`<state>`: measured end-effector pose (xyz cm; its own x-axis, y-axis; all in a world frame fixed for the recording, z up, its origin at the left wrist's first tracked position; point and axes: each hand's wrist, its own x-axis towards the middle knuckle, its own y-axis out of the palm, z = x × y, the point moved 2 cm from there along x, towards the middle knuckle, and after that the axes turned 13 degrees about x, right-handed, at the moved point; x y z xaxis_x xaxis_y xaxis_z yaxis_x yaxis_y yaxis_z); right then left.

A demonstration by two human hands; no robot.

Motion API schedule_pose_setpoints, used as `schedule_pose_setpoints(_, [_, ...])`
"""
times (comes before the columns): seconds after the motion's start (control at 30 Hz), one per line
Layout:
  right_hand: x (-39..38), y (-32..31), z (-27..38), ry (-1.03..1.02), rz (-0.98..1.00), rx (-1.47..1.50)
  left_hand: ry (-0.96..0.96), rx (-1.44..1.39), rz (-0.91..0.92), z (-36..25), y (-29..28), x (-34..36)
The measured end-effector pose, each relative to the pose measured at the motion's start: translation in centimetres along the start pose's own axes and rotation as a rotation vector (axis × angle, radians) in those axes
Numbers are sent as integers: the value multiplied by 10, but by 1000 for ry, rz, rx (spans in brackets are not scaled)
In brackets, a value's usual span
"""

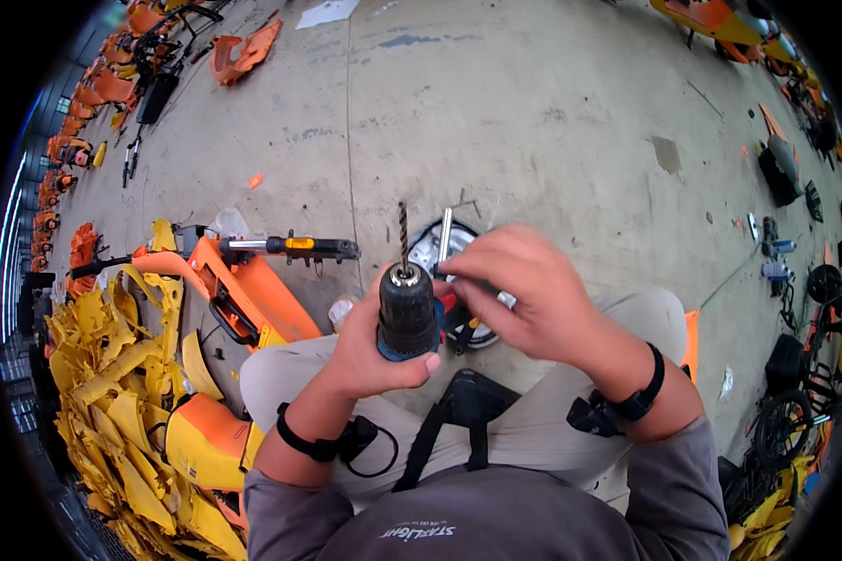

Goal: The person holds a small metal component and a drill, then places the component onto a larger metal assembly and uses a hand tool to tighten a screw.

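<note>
My left hand is wrapped around a cordless drill with a black chuck and a blue body. A dark twist drill bit stands out of the chuck, aimed up and away from me. Just right of the chuck, the fingertips of my right hand are pinched at the lower end of a short silver metal rod. The rod's lower end is dark and partly covered by the fingers. Below both hands, a round wheel-like part with a black rim and silver centre lies on the floor, partly hidden.
An orange scooter frame with a fork lies to the left. Beside it rises a heap of yellow plastic panels. A thin bent metal bar rests beyond the wheel part. Loose parts and a small wheel line the right side.
</note>
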<state>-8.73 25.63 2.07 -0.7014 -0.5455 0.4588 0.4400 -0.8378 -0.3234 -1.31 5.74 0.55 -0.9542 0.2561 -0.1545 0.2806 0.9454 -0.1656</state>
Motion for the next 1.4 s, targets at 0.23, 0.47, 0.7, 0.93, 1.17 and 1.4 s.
schedule_pose_setpoints(0.23, [0, 2, 7, -13, 124, -37, 317, 487, -33, 2, 6, -5])
schedule_pose_setpoints(0.47, [-9, 7, -3, 181, 210, 111, 273, 711, -23, 11, 14, -4])
schedule_pose_setpoints(0.7, [-12, 15, -13, 154, 126, 79, 239, 690, -38, 12, 19, -6])
schedule_pose_setpoints(0.93, [-2, 2, -18, 220, 250, 53, 189, 689, 36, 14, 30, -7])
schedule_pose_setpoints(1.17, [2, -29, -39, 711, 181, 621, 216, 831, 102, 13, 33, -7])
schedule_pose_setpoints(1.4, [-5, 5, -15, 543, 313, -54, 121, 977, 105, 28, 39, -8])
